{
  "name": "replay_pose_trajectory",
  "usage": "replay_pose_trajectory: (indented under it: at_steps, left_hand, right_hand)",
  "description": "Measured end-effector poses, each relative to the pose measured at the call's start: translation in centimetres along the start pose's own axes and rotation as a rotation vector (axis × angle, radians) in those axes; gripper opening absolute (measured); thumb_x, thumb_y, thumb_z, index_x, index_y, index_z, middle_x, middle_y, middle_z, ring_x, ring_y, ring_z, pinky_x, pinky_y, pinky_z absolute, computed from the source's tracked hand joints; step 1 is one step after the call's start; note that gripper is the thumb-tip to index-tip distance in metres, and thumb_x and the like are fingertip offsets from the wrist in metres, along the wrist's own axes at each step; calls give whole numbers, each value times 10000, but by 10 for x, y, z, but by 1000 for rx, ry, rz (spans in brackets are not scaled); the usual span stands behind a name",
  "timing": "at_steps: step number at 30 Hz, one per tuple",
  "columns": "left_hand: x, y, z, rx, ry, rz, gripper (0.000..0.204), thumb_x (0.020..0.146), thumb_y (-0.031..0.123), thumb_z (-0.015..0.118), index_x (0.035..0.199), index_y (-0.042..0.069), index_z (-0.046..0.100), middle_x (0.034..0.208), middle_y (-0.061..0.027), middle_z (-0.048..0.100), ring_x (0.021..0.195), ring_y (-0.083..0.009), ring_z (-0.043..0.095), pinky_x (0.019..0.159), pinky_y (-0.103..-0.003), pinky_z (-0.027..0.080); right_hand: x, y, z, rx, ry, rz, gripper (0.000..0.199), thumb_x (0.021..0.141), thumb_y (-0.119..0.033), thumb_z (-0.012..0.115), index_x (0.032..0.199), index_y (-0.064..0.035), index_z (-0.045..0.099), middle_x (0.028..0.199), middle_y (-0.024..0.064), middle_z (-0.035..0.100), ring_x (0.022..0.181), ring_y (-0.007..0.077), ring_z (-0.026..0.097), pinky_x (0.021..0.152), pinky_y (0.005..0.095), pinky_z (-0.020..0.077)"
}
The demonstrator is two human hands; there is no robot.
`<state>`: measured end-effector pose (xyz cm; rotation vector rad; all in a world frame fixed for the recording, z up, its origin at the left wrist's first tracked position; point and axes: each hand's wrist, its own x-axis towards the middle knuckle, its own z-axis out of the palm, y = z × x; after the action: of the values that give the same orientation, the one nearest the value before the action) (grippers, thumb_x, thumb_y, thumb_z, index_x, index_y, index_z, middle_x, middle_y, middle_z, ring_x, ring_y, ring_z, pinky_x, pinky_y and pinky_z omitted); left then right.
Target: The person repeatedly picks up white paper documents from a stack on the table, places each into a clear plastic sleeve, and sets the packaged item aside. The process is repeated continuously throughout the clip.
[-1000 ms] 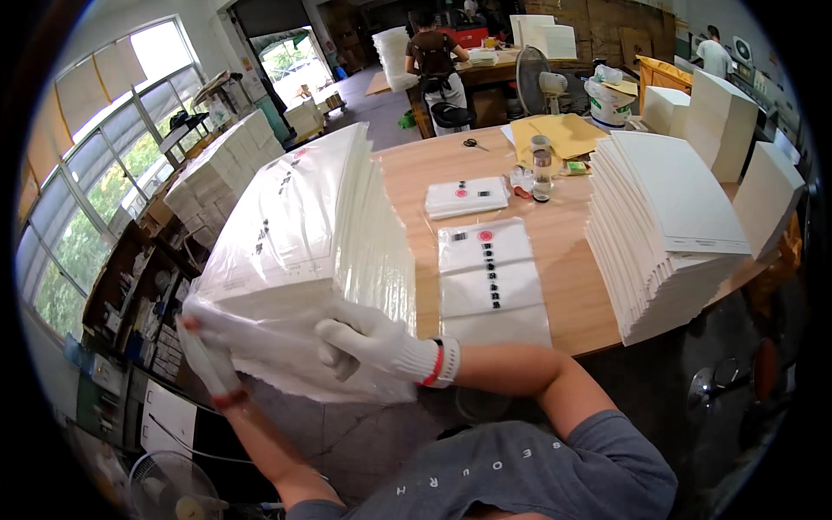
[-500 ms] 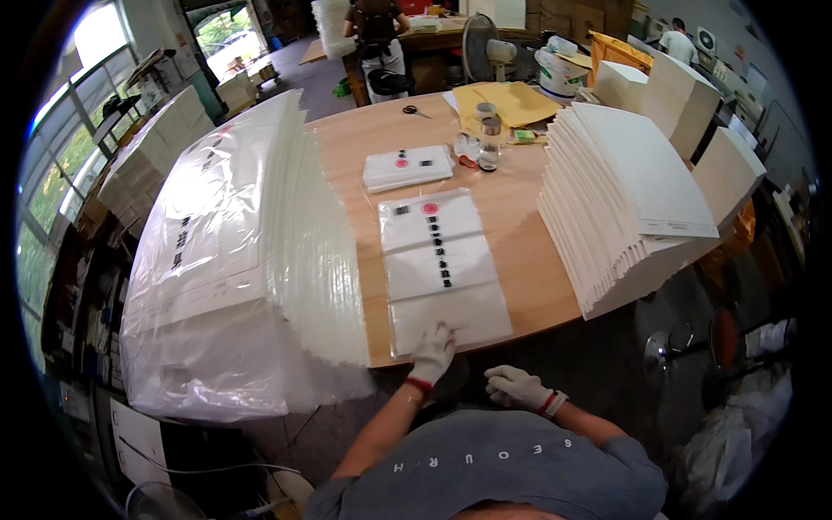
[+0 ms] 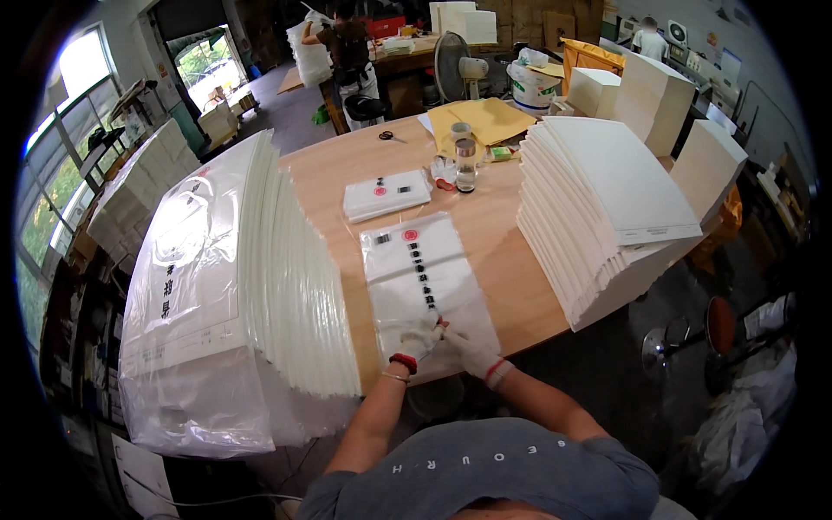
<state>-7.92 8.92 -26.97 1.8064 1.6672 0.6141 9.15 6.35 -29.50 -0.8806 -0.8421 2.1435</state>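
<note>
My left hand (image 3: pixel 418 339), in a white glove with a red cuff, is over the near part of a flat stack of clear plastic bags (image 3: pixel 446 276) with dark print and a red round mark. My right hand (image 3: pixel 475 353), gloved the same way, comes in from the right, and its fingertips meet those of the left. Both hands look closed, with a small reddish spot where they meet; what they pinch, if anything, is too small to make out. Left of the bags stands a tall stack of plastic-wrapped white sheets (image 3: pixel 204 251).
A smaller pile of folded bags (image 3: pixel 386 198) lies beyond. Behind are scissors (image 3: pixel 391 137), a clear bottle (image 3: pixel 465 166), tape (image 3: pixel 460 131) and yellow paper (image 3: pixel 490 121). A stack of thick white paper blocks (image 3: pixel 607 191) stands right. A person (image 3: pixel 351 52) works farther back.
My right hand has come up from beside the table edge to meet the left over the bags. My left hand has lifted from lying on the near edge. The whole view has shifted slightly.
</note>
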Motion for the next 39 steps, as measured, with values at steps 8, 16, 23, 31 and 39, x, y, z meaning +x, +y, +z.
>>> replay_pose_trajectory:
  at_steps: [8, 16, 23, 31, 39]
  left_hand:
    - [35, -21, -45, -805, 339, -229, 141, 866, 181, 535, 908, 46, 539, 742, -32, 626, 606, -93, 517, 556, -256, 436]
    - [46, 70, -76, -692, 54, -34, 296, 866, 160, 544, 1117, 11, 495, 876, -74, 659, 767, -117, 567, 653, -266, 467]
    - [33, 87, -69, 58, 136, 131, 389, 833, 221, 565, 1160, 21, 498, 903, -142, 636, 848, -297, 589, 768, -364, 452]
    - [-23, 127, -104, 94, 547, 449, 405, 764, 89, 631, 1134, -22, 508, 977, -168, 599, 878, -314, 572, 781, -382, 467]
    - [-36, 163, -79, -174, 186, 677, 306, 802, 105, 628, 1076, -12, 556, 1003, -133, 613, 867, -222, 597, 773, -309, 468]
  right_hand:
    - [4, -25, -50, -1776, 548, -552, 286, 768, -319, 588, 970, -119, 617, 1043, 145, 577, 965, 347, 541, 891, 393, 403]
    - [70, -37, 17, -1393, 180, -711, 429, 765, -352, 630, 1071, -56, 577, 1046, 159, 579, 988, 336, 530, 892, 405, 401]
    - [25, -27, -18, -1399, -1, -623, 350, 792, -235, 658, 1070, -35, 584, 1011, 153, 610, 936, 288, 582, 784, 350, 467]
    - [-188, -300, 32, -1882, 405, -1113, 454, 804, -189, 614, 1207, -34, 471, 1174, 183, 528, 1040, 345, 531, 867, 398, 450]
    - [-199, -356, -5, -2012, 641, -900, 414, 814, -262, 599, 1160, -59, 496, 974, 145, 603, 848, 333, 596, 649, 416, 479]
